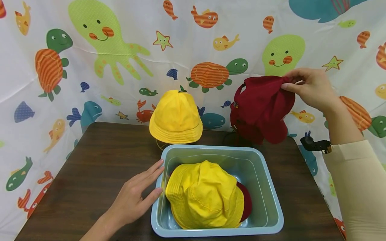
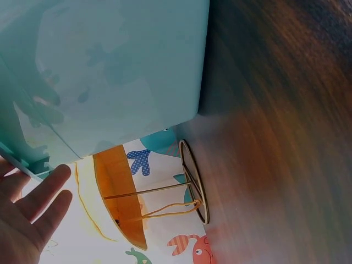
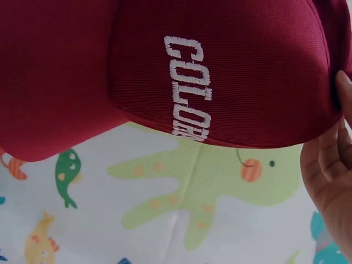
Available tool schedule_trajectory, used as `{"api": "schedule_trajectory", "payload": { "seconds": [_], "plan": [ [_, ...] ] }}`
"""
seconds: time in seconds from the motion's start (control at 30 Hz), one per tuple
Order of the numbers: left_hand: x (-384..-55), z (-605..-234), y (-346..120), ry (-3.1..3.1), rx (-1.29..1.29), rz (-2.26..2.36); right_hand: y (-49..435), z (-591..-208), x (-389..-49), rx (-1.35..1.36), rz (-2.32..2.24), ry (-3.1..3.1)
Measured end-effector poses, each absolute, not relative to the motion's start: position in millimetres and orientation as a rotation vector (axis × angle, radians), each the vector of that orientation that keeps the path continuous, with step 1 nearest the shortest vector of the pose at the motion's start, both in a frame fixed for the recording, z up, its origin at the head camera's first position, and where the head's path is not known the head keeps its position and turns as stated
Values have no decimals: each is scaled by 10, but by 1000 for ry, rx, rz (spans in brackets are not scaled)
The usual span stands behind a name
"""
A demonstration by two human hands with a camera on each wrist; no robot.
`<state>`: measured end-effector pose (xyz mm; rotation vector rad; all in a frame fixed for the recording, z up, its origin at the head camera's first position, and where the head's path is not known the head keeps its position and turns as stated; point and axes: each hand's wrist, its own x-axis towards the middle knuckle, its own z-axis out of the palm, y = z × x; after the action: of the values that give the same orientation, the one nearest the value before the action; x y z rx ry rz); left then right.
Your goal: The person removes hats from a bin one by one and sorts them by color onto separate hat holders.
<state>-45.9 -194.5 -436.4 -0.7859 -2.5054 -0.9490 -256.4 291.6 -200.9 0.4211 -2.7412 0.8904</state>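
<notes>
My right hand [image 1: 313, 87] pinches the crown of a dark red baseball cap [image 1: 260, 103], held up at the back right with its brim hanging down. White stitched letters show on the front of the cap [image 3: 236, 66] in the right wrist view. With its fingers nearly straight, my left hand [image 1: 135, 195] touches the left rim of a light blue plastic basin [image 1: 211, 147]. Inside the basin lies a yellow bucket hat [image 1: 208, 194], and a dark red brim [image 1: 247, 202] pokes out from under it; the rest of that red item is hidden.
Behind the basin, another yellow hat [image 1: 176, 115] sits on a thin wire stand [image 2: 192, 181], its chin cord hanging. The dark wooden table [image 1: 90, 174] ends against a white curtain [image 1: 120, 110] printed with sea animals.
</notes>
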Motion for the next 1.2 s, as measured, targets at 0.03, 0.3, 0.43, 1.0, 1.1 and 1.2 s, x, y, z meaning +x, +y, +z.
{"api": "schedule_trajectory", "payload": {
  "seconds": [0.03,0.3,0.43,1.0,1.1,1.2],
  "plan": [
    [-459,-4364,-1946,-2506,-786,-946,2915,-2021,-2578,419,889,-2740],
    [-456,-4364,-1949,-2505,-788,-935,2913,-2141,-2673,446,869,-2737],
    [-456,-4362,-1946,-2503,-792,-946,2924,-2217,-2732,448,906,-2741],
    [-453,-4346,-1945,-2501,-795,-963,2912,-2479,-2843,374,923,-2834],
    [-452,-4346,-1945,-2501,-793,-964,2907,-2503,-2851,385,943,-2824],
    [-451,-4349,-1945,-2502,-791,-963,2899,-2524,-2854,390,961,-2823]
  ]
}}
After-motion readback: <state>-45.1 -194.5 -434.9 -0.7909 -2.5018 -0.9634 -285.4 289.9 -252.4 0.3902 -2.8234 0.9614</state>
